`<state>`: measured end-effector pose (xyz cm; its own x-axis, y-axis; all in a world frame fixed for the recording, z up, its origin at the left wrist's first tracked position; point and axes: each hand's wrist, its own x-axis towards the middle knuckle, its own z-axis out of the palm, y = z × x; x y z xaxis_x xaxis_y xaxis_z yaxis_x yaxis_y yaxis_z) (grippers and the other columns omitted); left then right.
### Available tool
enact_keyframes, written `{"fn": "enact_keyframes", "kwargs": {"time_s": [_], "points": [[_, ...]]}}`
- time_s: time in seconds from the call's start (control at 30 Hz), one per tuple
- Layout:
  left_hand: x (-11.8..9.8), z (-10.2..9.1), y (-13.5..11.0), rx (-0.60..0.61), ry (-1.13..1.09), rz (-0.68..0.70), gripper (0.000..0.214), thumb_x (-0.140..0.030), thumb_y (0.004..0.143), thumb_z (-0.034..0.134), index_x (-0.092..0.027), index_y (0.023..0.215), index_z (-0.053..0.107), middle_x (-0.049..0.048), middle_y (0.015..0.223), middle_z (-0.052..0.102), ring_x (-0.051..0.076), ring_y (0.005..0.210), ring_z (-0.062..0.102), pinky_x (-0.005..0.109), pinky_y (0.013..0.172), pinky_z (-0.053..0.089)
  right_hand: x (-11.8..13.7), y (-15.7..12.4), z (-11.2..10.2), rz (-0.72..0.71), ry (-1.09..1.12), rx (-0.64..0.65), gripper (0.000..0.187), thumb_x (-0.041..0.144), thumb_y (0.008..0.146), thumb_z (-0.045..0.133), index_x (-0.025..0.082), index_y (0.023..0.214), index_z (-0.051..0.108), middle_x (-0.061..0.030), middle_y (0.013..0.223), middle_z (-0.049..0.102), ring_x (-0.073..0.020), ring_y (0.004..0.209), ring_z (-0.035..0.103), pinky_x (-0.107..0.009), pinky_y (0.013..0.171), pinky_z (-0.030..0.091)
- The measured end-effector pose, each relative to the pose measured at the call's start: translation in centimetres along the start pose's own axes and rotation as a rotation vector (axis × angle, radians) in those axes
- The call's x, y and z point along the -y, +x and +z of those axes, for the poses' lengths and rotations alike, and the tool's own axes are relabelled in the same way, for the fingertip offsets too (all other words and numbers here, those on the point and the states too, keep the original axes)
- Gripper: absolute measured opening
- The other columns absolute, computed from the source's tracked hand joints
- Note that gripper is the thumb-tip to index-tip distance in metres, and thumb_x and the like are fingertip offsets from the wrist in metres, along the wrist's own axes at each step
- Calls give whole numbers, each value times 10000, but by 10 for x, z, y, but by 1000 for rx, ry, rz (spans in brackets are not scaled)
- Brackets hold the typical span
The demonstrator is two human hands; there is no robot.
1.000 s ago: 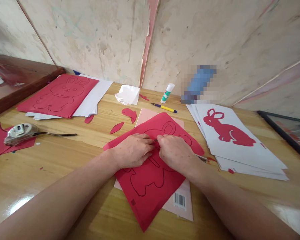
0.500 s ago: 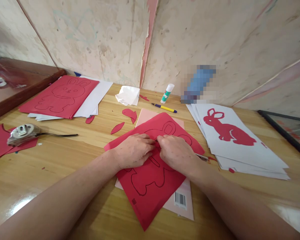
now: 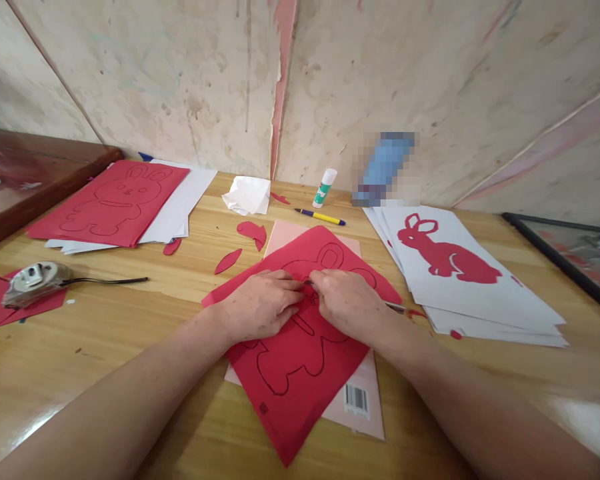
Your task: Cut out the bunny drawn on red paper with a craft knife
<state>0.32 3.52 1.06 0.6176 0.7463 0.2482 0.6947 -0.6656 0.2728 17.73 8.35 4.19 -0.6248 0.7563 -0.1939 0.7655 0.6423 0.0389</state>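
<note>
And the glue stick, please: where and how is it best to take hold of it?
Probably around the glue stick's body, below the white cap, which might slip off. Come from the near side, above the pen: the stick seems to stand on end, with the wall behind.

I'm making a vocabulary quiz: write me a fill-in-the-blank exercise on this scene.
The left hand and right hand rest on ____ paper.
The glue stick has a ____ cap.
The cut-out animal on the right is a ____.
The pink backing bears a printed ____.
Missing words: red; white; rabbit; barcode.
</note>
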Motion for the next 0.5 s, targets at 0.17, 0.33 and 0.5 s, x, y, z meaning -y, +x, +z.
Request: {"fn": "enact_keyframes", "kwargs": {"time_s": [0.17, 0.33, 0.5], "points": [[-1, -2, 1, 3, -8, 0, 215, -194, 916, 481, -165, 1036, 658, 63, 1107, 658, 201, 1045, 587, 336, 941, 458, 6, -2, -1, -2, -37, 10, 298, 69, 769, 380, 145, 943, 610, -95, 833, 651, -214, 797, 617, -297, 611, 366], [-2, -2, 1, 8, -25, -14, 218, -187, 914, 476, -178, 1037, 655, 58, 1090, 656, 200, 1062, 579, 341, 939, 459, 10, -2, 0, -10, -82, -3, 298, 82, 799, 370, 143, 949, 620, -108, 851, 662, -227, 824, 631, -306, 632, 395], [-2, -2, 0, 14, -19, -12, 217, -191, 916, 459, -192, 1000, 659, 55, 1017, 664, 205, 1063, 576, 349, 940, 463, 12, -2, -2, -25, -100, -18, 269, 83, 805, 385, 145, 906, 627, -118, 821, 666, -234, 826, 641, -300, 618, 398]]}}
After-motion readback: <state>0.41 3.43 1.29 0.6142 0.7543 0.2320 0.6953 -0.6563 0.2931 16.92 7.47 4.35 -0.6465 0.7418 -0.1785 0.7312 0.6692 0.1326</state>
